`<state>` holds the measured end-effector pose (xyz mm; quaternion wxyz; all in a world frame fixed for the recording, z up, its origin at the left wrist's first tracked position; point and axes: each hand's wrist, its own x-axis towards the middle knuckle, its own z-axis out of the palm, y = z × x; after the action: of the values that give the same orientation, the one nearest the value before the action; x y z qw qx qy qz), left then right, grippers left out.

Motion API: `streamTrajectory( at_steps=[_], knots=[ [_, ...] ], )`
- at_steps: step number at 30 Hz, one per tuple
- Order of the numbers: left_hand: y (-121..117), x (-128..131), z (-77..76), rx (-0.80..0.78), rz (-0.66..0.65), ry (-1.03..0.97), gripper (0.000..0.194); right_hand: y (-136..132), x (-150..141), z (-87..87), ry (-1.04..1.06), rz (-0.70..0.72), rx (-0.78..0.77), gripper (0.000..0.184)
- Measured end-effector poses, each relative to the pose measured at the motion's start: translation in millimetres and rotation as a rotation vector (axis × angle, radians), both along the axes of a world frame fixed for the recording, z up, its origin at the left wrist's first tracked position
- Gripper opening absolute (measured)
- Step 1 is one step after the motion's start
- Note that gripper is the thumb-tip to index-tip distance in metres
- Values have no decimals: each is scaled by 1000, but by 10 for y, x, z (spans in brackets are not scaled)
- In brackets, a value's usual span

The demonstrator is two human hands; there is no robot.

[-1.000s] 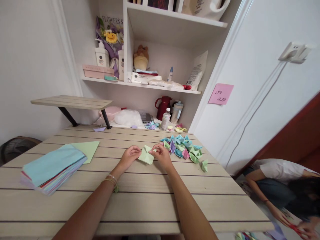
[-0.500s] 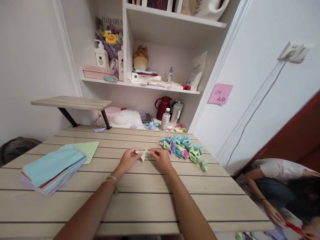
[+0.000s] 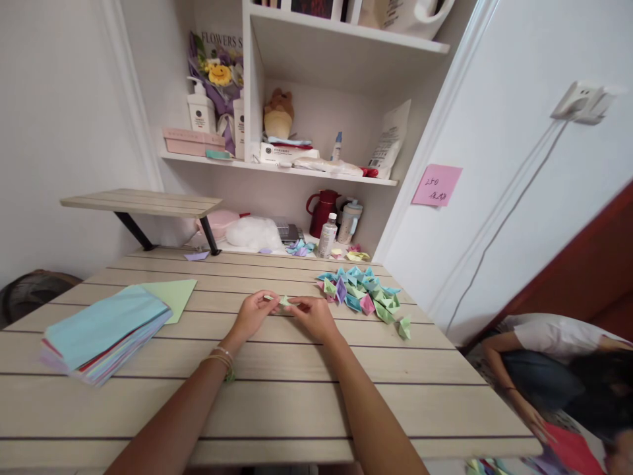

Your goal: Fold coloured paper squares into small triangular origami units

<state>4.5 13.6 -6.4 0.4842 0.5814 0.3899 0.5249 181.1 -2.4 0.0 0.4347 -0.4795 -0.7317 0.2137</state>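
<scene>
My left hand [image 3: 253, 311] and my right hand [image 3: 312, 315] meet over the middle of the wooden table [image 3: 277, 396]. Both pinch a small light green folded paper [image 3: 281, 301], pressed low against the tabletop and mostly hidden by my fingers. A pile of several folded paper boats [image 3: 363, 293] in blue, green, pink and purple lies just right of my right hand. To my left sits a stack of coloured paper sheets [image 3: 106, 330] with a light green sheet [image 3: 171, 295] beside it.
Shelves behind the table hold a red jug [image 3: 324, 210], bottles [image 3: 327, 235], a flower bouquet [image 3: 217, 72] and a plush toy [image 3: 278, 113]. A small raised shelf [image 3: 143, 202] stands at the back left. Another person [image 3: 558, 369] crouches on the floor at the lower right.
The green paper was a wide open shape held up between my hands; it is now squeezed flat and small between my fingers near the table. The person on the floor shifted their arm.
</scene>
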Motion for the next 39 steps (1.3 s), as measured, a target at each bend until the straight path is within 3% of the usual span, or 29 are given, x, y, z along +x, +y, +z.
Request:
streamTrajectory(
  at_steps=[5, 11, 17, 24, 31, 35, 39],
  knots=[
    [-39, -2, 13, 16, -64, 115, 30, 23, 10, -22, 101, 10, -56, 33],
    [-46, 3, 3, 37, -61, 109, 31, 1, 14, -3, 119, 56, -95, 35],
    [-57, 6, 3, 107, -63, 176, 32, 1, 16, 14, -20, 67, 16, 25],
    [-113, 64, -10, 333, 43, 361, 35, -39, -48, 16, -307, -134, 94, 33],
    [-180, 131, 20, 356, 55, 409, 28, -88, -171, 48, -488, -212, 67, 25],
    [-162, 144, -4, 310, 81, 344, 36, -79, -215, 13, -451, -266, 113, 27],
    [-132, 142, -51, 272, 130, 311, 41, -30, -225, -52, -286, -257, 112, 29]
  ],
)
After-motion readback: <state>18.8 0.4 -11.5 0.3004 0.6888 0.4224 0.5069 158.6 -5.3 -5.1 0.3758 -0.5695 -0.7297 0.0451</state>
